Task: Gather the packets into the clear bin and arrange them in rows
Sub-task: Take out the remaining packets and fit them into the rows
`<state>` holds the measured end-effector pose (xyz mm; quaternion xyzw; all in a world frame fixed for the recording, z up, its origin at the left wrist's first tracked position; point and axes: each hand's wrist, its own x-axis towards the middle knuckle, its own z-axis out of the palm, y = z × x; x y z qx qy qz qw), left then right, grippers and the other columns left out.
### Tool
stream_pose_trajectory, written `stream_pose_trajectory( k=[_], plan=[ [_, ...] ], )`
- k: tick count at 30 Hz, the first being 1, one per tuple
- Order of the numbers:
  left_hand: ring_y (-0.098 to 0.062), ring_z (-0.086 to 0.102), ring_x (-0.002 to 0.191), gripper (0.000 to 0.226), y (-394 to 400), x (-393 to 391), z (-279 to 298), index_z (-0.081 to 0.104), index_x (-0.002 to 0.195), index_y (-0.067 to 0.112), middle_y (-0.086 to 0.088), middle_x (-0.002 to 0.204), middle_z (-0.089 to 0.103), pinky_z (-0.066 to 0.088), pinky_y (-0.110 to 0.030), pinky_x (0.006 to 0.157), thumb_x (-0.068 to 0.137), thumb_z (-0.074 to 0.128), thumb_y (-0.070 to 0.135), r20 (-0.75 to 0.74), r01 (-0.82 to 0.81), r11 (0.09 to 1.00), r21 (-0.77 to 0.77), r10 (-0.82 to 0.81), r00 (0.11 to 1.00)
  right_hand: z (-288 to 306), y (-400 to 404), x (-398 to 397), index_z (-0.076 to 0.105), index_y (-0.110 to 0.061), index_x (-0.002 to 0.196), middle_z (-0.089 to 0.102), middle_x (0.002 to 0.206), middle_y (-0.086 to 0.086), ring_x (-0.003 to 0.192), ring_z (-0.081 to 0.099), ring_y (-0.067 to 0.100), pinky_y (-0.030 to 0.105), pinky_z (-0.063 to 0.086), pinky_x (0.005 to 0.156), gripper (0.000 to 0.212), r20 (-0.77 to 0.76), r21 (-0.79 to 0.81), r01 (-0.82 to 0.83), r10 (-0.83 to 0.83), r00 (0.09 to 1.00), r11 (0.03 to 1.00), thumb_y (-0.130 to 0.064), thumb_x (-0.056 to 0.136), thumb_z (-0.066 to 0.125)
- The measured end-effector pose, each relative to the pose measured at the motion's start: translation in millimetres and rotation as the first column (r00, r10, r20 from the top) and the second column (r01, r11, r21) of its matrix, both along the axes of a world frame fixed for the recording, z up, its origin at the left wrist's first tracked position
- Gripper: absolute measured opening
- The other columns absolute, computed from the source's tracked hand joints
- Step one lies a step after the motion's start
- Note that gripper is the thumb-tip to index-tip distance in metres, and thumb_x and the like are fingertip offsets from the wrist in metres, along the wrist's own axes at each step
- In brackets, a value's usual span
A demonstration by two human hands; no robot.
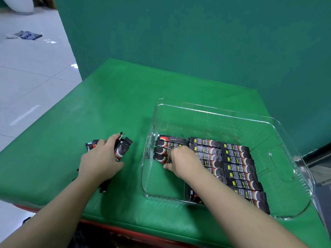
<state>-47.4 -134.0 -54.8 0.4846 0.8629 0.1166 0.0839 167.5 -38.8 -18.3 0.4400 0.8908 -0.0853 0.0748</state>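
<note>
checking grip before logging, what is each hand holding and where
Left hand: bunch of black packets, gripped mid-length. Right hand: one black packet's near end, fingers pinching.

One clear bin [286, 126]; two hands; three packet rows inside; loose packet pile [123, 147] uncountable.

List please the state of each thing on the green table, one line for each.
clear bin: upright, open, partly filled.
packets in the bin: lying flat in rows.
loose packets: heaped on the table, outside the bin.
left hand: on the loose packets.
right hand: in the bin, fingers on a packet.
</note>
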Motion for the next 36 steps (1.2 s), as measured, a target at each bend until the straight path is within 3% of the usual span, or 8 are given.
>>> stream_pose_trajectory(
  k=[8, 18, 22, 36],
  plan=[
    [-0.023, 0.054, 0.086, 0.082, 0, 1, 2, 0.021, 0.141, 0.041, 0.003, 0.108, 0.050, 0.044, -0.031, 0.067, 0.070, 0.062, 0.035, -0.002, -0.004, 1.000, -0.005, 0.004, 1.000, 0, 0, 0, 0.067, -0.008, 0.108, 0.066, 0.103, 0.011, 0.100, 0.059, 0.028, 0.035, 0.053, 0.080, 0.027, 0.014, -0.013, 0.001, -0.001, 1.000, 1.000, -0.021, 0.084, 0.064],
    [-0.024, 0.055, 0.084, 0.082, 0, 1, 1, 0.021, 0.141, 0.041, 0.004, 0.102, 0.048, 0.046, -0.032, 0.068, 0.070, 0.061, 0.035, 0.011, 0.003, 1.000, -0.002, -0.003, 1.000, -7, 0, -4, 0.066, -0.003, 0.102, 0.062, 0.107, 0.014, 0.105, 0.054, 0.029, 0.034, 0.050, 0.082, 0.018, -0.019, 0.027, 0.019, -0.019, 1.000, 0.999, -0.005, 0.085, 0.059],
    [-0.024, 0.053, 0.084, 0.081, 0, 1, 3, 0.022, 0.141, 0.042, 0.003, 0.104, 0.048, 0.045, -0.031, 0.068, 0.070, 0.062, 0.034, 0.013, 0.001, 1.000, -0.010, -0.001, 1.000, -8, 1, -4, 0.065, -0.005, 0.111, 0.063, 0.109, 0.014, 0.107, 0.055, 0.030, 0.038, 0.052, 0.085, 0.026, -0.030, 0.043, 0.027, -0.026, 0.999, 0.999, -0.006, 0.086, 0.058],
    [-0.023, 0.053, 0.084, 0.080, 0, 2, 2, 0.023, 0.140, 0.041, 0.003, 0.105, 0.049, 0.042, -0.030, 0.066, 0.070, 0.061, 0.034, 0.006, -0.001, 1.000, 0.001, 0.001, 1.000, -13, 0, 0, 0.065, -0.008, 0.111, 0.060, 0.112, 0.011, 0.109, 0.052, 0.027, 0.039, 0.050, 0.089, 0.024, -0.069, 0.070, 0.003, 0.002, 0.998, 0.998, -0.019, 0.091, 0.057]
  ],
)
